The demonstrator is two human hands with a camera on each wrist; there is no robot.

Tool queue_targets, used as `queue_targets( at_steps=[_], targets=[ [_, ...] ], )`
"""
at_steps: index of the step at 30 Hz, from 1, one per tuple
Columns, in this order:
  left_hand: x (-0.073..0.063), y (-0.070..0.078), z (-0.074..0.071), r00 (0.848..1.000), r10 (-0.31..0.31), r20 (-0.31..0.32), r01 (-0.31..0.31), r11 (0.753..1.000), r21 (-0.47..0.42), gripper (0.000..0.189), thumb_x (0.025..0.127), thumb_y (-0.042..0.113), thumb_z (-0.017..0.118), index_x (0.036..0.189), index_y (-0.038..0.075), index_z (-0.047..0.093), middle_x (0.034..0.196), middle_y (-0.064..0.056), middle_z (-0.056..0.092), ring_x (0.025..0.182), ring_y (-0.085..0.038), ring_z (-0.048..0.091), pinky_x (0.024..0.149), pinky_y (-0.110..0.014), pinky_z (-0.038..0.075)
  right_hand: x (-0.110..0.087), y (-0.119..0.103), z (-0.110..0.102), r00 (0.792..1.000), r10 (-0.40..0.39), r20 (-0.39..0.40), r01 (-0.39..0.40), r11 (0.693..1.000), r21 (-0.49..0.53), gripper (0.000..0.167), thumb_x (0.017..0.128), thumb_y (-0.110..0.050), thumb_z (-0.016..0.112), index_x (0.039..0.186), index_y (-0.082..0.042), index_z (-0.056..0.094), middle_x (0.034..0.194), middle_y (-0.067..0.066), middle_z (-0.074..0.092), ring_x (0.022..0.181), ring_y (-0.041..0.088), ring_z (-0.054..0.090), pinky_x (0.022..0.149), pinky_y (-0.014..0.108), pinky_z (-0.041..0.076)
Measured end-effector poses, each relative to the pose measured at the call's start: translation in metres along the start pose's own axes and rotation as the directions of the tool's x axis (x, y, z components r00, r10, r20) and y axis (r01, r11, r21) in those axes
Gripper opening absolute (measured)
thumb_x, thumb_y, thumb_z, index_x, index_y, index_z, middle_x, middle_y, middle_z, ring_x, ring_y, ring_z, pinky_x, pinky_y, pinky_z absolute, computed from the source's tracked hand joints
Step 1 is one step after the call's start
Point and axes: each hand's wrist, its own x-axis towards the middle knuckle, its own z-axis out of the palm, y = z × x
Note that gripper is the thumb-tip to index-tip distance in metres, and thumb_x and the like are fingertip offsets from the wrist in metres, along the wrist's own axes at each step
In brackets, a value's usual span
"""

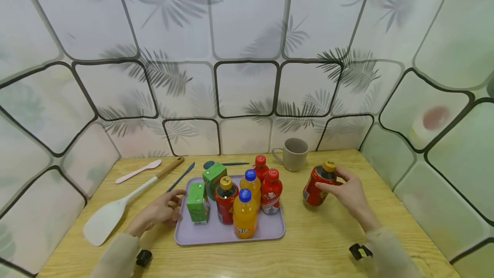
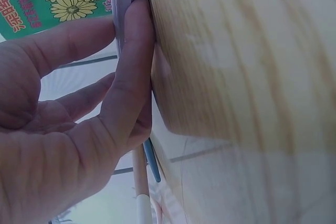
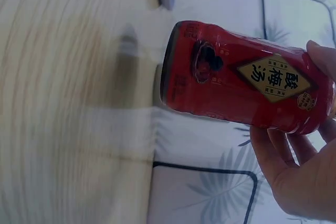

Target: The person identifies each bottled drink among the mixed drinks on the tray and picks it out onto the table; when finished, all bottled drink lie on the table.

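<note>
In the head view, my right hand (image 1: 349,192) grips a dark red drink bottle (image 1: 319,185) with a yellow cap, right of the tray. The bottle tilts; the right wrist view shows its base apart from the tabletop, a diamond label on its side. My left hand (image 1: 160,210) pinches the left rim of the lilac tray (image 1: 266,231), thumb and finger on either side of the edge. On the tray stand two green drink cartons (image 1: 198,204), another dark red bottle (image 1: 225,203), two orange soda bottles (image 1: 245,216) with blue caps and two bright red bottles (image 1: 271,194).
A grey mug (image 1: 295,155) stands at the back, before the patterned wall. Behind the tray lies a dark spoon (image 1: 227,164). To the left are a pink spoon (image 1: 139,171), a white spatula (image 1: 112,213) with a wooden handle, and a thin dark blue utensil (image 1: 181,176).
</note>
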Motion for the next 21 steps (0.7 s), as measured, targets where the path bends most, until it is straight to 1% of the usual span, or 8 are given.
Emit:
queue_targets(
  at_steps=[2, 5, 7, 9, 12, 14, 16, 21],
  targets=[
    [0.0, 0.0, 0.0, 1.0, 0.0, -0.001, 0.0, 1.0, -0.005, 0.08, 0.071, -0.014, 0.066, 0.144, 0.0, 0.037, 0.116, -0.024, 0.046, 0.089, -0.026, 0.056, 0.066, -0.039, 0.061, 0.005, 0.005, -0.003, 1.0, 0.025, -0.008, -0.025, 0.999, -0.035, 0.064, 0.078, -0.03, 0.082, 0.133, -0.007, 0.059, 0.126, 0.01, 0.06, 0.102, 0.0, 0.056, 0.079, 0.012, 0.05],
    [0.0, 0.0, 0.0, 1.0, 0.0, 0.002, 0.0, 1.0, -0.011, 0.079, 0.072, -0.014, 0.066, 0.144, 0.001, 0.037, 0.115, -0.024, 0.046, 0.088, -0.026, 0.056, 0.065, -0.04, 0.061, 0.013, 0.012, -0.008, 0.998, 0.065, -0.018, -0.067, 0.994, -0.082, 0.068, 0.078, -0.035, 0.082, 0.136, -0.008, 0.057, 0.132, 0.015, 0.059, 0.112, 0.013, 0.056, 0.082, 0.012, 0.046],
    [0.0, 0.0, 0.0, 1.0, -0.006, 0.004, 0.006, 1.0, -0.012, 0.078, 0.072, -0.014, 0.066, 0.144, 0.001, 0.038, 0.115, -0.023, 0.046, 0.088, -0.026, 0.057, 0.065, -0.04, 0.061, 0.018, 0.015, -0.011, 0.994, 0.101, -0.036, -0.104, 0.99, -0.094, 0.072, 0.078, -0.037, 0.081, 0.138, -0.008, 0.055, 0.135, 0.017, 0.057, 0.12, 0.023, 0.053, 0.087, 0.016, 0.046],
    [0.0, -0.001, 0.0, 1.0, -0.01, 0.005, 0.01, 1.0, -0.013, 0.078, 0.073, -0.014, 0.065, 0.144, 0.001, 0.038, 0.115, -0.023, 0.046, 0.088, -0.026, 0.057, 0.065, -0.04, 0.061, 0.023, 0.017, -0.015, 0.989, 0.139, -0.058, -0.144, 0.986, -0.088, 0.075, 0.078, -0.037, 0.081, 0.14, -0.006, 0.053, 0.138, 0.02, 0.054, 0.126, 0.03, 0.049, 0.095, 0.026, 0.046],
    [0.001, -0.001, 0.0, 1.0, -0.012, 0.007, 0.013, 1.0, -0.01, 0.077, 0.073, -0.014, 0.065, 0.144, 0.001, 0.038, 0.115, -0.023, 0.046, 0.087, -0.026, 0.057, 0.065, -0.039, 0.061, 0.03, 0.019, -0.019, 0.977, 0.196, -0.089, -0.202, 0.977, -0.066, 0.082, 0.077, -0.036, 0.082, 0.144, -0.003, 0.047, 0.143, 0.024, 0.049, 0.132, 0.035, 0.043, 0.104, 0.042, 0.043],
    [0.001, -0.001, -0.001, 1.0, -0.009, 0.006, 0.01, 1.0, -0.009, 0.077, 0.074, -0.014, 0.065, 0.144, 0.001, 0.038, 0.115, -0.023, 0.046, 0.087, -0.026, 0.057, 0.065, -0.039, 0.061, 0.035, 0.021, -0.021, 0.971, 0.22, -0.092, -0.226, 0.972, -0.058, 0.087, 0.077, -0.035, 0.082, 0.147, -0.002, 0.043, 0.146, 0.026, 0.045, 0.134, 0.038, 0.041, 0.108, 0.049, 0.04],
    [0.001, -0.001, -0.001, 1.0, -0.008, 0.009, 0.008, 1.0, -0.011, 0.077, 0.074, -0.014, 0.065, 0.144, 0.001, 0.038, 0.115, -0.023, 0.046, 0.087, -0.026, 0.057, 0.065, -0.04, 0.061, 0.038, 0.023, -0.025, 0.968, 0.23, -0.097, -0.237, 0.969, -0.069, 0.088, 0.078, -0.036, 0.082, 0.148, -0.002, 0.04, 0.146, 0.026, 0.044, 0.135, 0.038, 0.04, 0.11, 0.051, 0.038],
    [0.001, -0.001, -0.001, 1.0, -0.011, 0.011, 0.012, 1.0, -0.019, 0.077, 0.075, -0.015, 0.065, 0.145, 0.001, 0.037, 0.116, -0.023, 0.045, 0.086, -0.026, 0.057, 0.065, -0.04, 0.061, 0.046, 0.031, -0.033, 0.967, 0.227, -0.113, -0.238, 0.966, -0.097, 0.089, 0.079, -0.039, 0.08, 0.149, -0.004, 0.038, 0.146, 0.026, 0.045, 0.134, 0.04, 0.041, 0.109, 0.054, 0.038]
  ],
)
